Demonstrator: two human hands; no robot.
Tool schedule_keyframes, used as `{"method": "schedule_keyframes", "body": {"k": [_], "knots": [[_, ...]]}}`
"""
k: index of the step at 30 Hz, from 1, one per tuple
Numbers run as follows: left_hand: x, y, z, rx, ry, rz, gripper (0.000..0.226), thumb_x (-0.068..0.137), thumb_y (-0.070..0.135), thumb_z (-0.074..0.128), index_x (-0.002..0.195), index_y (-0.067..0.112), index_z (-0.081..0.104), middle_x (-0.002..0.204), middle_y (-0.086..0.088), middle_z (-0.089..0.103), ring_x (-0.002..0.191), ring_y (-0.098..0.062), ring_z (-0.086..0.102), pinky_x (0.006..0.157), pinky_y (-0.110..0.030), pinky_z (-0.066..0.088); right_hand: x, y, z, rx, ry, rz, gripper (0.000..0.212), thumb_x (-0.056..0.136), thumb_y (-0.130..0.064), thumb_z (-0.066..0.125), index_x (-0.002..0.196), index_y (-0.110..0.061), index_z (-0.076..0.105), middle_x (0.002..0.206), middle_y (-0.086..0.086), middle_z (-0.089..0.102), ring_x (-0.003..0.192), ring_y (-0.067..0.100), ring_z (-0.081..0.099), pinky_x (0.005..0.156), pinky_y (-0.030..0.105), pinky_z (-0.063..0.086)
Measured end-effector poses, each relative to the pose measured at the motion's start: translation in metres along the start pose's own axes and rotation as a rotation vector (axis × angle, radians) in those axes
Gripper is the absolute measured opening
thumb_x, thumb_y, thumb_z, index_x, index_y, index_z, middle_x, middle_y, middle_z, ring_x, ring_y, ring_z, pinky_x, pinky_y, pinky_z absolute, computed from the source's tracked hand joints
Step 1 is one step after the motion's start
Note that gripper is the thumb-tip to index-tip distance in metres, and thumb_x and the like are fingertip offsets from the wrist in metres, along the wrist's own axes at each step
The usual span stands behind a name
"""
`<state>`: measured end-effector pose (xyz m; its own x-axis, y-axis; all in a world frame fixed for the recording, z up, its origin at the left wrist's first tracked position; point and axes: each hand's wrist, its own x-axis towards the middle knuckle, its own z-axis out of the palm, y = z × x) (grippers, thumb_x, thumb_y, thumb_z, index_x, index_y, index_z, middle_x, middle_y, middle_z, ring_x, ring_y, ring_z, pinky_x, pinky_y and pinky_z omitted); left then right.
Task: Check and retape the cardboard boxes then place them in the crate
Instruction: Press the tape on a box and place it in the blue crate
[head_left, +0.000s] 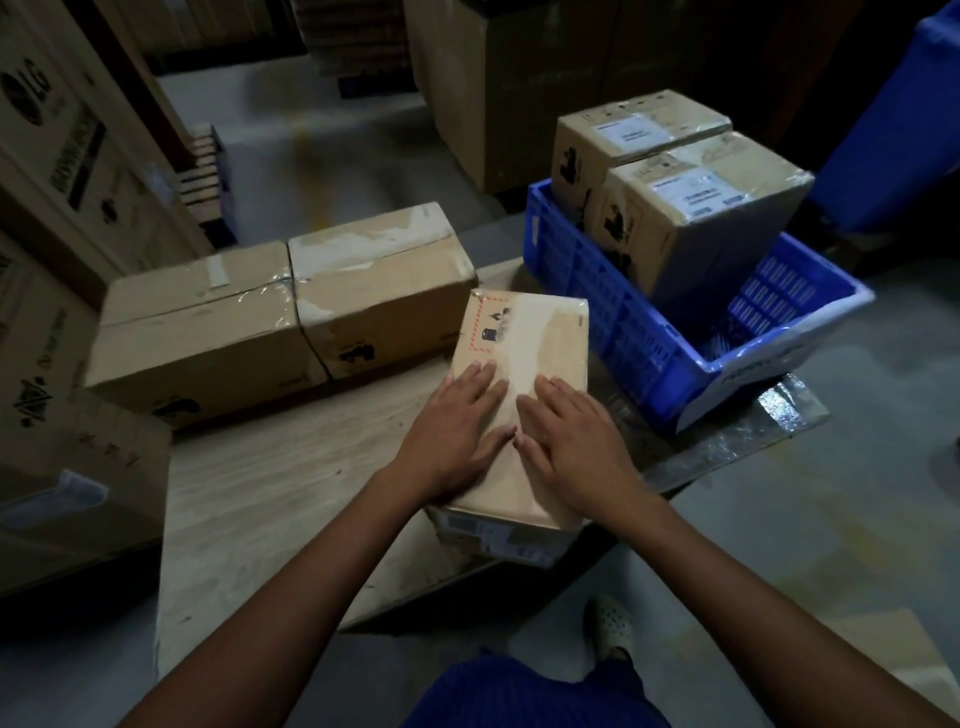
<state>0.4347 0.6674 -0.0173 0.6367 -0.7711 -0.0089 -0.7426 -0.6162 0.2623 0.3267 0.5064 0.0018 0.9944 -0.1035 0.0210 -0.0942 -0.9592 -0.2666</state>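
Centre frame, I've got left hand (451, 426) and right hand (570, 441) flat, fingers straight, on the cardboard box (524, 364), probably smoothing tape before the blue crate (644, 332).

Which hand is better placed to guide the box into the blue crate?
Probably the right hand: it rests flat on the box on the side nearer the blue crate.

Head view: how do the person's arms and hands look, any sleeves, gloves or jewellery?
The left hand and right hand are bare: no gloves, and no rings, watch or wristbands show. The left forearm and right forearm are uncovered to the frame edge, so no sleeves appear. Below them are a blue ribbed garment and a pale perforated clog.
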Motion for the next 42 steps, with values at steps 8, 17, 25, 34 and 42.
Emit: {"method": "schedule_keyframes", "body": {"k": [8, 17, 25, 34, 42], "knots": [[0.001, 0.004, -0.006, 0.024, -0.016, -0.005, 0.063, 0.103, 0.054, 0.033, 0.158, 0.022, 0.026, 0.167, -0.003, 0.015, 0.154, -0.020, 0.012, 0.123, -0.040, 0.011, 0.003, 0.004, -0.010, -0.025, -0.044, -0.028, 0.050, 0.102, -0.050, 0.043, 0.144, -0.025, 0.049, 0.157, 0.006, 0.039, 0.145, 0.022, 0.035, 0.117, 0.039, 0.026], [0.054, -0.004, -0.026, 0.065, -0.021, -0.037, 0.059, 0.107, 0.045, 0.027, 0.159, 0.021, 0.018, 0.168, -0.003, 0.007, 0.155, -0.021, 0.005, 0.123, -0.049, 0.006, 0.050, 0.028, -0.029, -0.004, -0.081, 0.053, 0.065, 0.101, -0.051, 0.048, 0.157, -0.023, 0.030, 0.166, 0.007, 0.023, 0.152, 0.024, 0.023, 0.120, 0.045, 0.025], [0.058, -0.007, -0.015, 0.085, -0.100, -0.048, 0.062, 0.106, 0.051, 0.021, 0.160, 0.026, 0.009, 0.169, 0.002, -0.001, 0.155, -0.018, -0.002, 0.123, -0.053, 0.002, 0.054, 0.039, -0.011, -0.107, -0.088, 0.010, 0.065, 0.101, -0.059, 0.032, 0.154, -0.022, 0.034, 0.162, 0.009, 0.029, 0.151, 0.026, 0.025, 0.121, 0.052, 0.024], [0.098, -0.020, -0.021, 0.120, -0.083, -0.070, 0.061, 0.106, 0.050, 0.018, 0.160, 0.025, 0.007, 0.169, -0.002, -0.003, 0.155, -0.019, -0.002, 0.122, -0.052, 0.005, 0.101, 0.045, -0.013, -0.136, 0.099, -0.018, 0.037, 0.101, -0.044, 0.040, 0.126, -0.023, 0.059, 0.124, 0.006, 0.056, 0.113, 0.023, 0.054, 0.093, 0.042, 0.046], [0.098, -0.024, -0.010, -0.004, -0.096, -0.148, 0.064, 0.105, 0.055, 0.021, 0.160, 0.032, -0.001, 0.167, 0.001, -0.018, 0.153, -0.021, -0.018, 0.123, -0.059, 0.006, 0.090, 0.044, 0.004, 0.005, 0.197, 0.121, 0.048, 0.098, -0.050, 0.045, 0.140, -0.025, 0.048, 0.148, 0.007, 0.042, 0.137, 0.026, 0.039, 0.109, 0.046, 0.037]]}}
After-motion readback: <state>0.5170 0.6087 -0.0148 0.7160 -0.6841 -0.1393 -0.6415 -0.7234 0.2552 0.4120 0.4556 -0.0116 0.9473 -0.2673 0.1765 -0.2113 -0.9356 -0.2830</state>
